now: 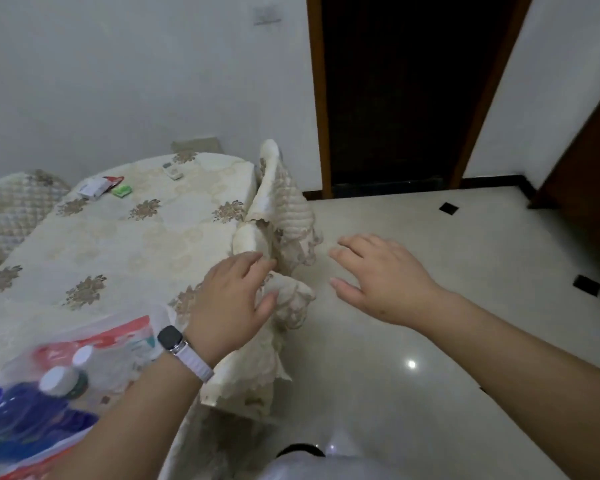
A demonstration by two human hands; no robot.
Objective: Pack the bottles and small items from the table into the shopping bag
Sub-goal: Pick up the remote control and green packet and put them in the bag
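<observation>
Our worktop (118, 244), under a flowered cloth, fills the left of the view, with a covered chair (281, 202) against its right edge. At its near left corner lies the shopping bag (125, 337), translucent with red print.

Both our hands hold nothing. The left hand (229, 299) hovers, fingers loosely spread, at the worktop's right edge by the chair cover; we cannot tell if it touches. The right hand (378, 278) hangs open above the floor (430, 375).

Inside the bag we see a blue bottle (25, 420) and 2 white-capped bottles (58, 379). We judge the bottles packed and the small items pending. A white box (92, 188) and green packet (122, 191) sit at the far end, so the next move calls for a long reach.
</observation>
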